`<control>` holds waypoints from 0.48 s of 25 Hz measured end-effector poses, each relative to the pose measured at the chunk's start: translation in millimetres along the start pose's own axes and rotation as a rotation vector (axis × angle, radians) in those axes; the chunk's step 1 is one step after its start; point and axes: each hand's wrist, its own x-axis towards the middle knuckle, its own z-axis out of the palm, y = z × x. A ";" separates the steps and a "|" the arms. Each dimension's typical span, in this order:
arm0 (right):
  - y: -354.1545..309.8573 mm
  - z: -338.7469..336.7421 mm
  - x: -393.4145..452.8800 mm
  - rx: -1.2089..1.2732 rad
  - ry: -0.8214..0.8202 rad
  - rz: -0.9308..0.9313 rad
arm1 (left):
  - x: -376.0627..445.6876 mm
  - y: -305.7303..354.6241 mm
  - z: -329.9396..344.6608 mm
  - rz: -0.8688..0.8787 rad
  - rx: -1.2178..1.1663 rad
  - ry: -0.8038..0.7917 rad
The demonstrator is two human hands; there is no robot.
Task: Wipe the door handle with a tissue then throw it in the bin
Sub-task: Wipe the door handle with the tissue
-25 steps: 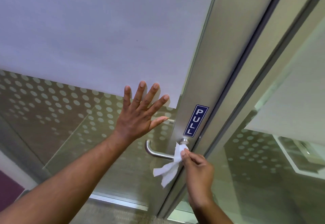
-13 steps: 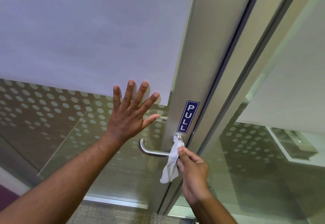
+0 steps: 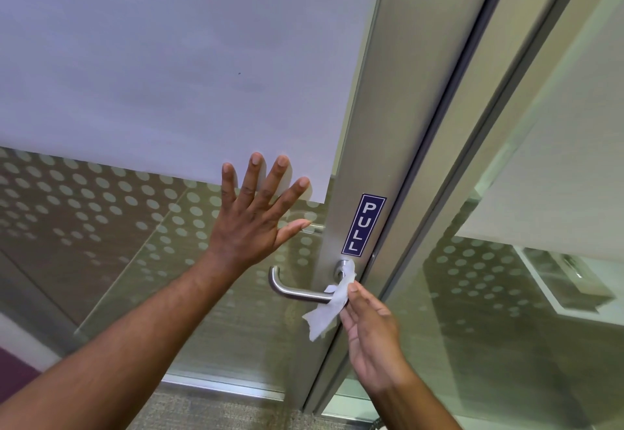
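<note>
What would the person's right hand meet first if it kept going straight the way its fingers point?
Most likely the round base of the door handle: the right hand points up towards it, with the tissue already draped between them. Depth is hard to judge.

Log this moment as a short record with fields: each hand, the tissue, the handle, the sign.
left hand: open, fingers spread, flat against the door glass
right hand: pinching the tissue
tissue: white, draped over the handle near its base, loose end hanging
door handle: metal lever, free end pointing left
sign: blue, reads PULL, above the handle
bin: not in view
</note>
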 end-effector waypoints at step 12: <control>52.1 43.7 2.0 0.195 -0.192 0.361 | 2.3 1.0 -4.1 -0.008 -0.002 -0.009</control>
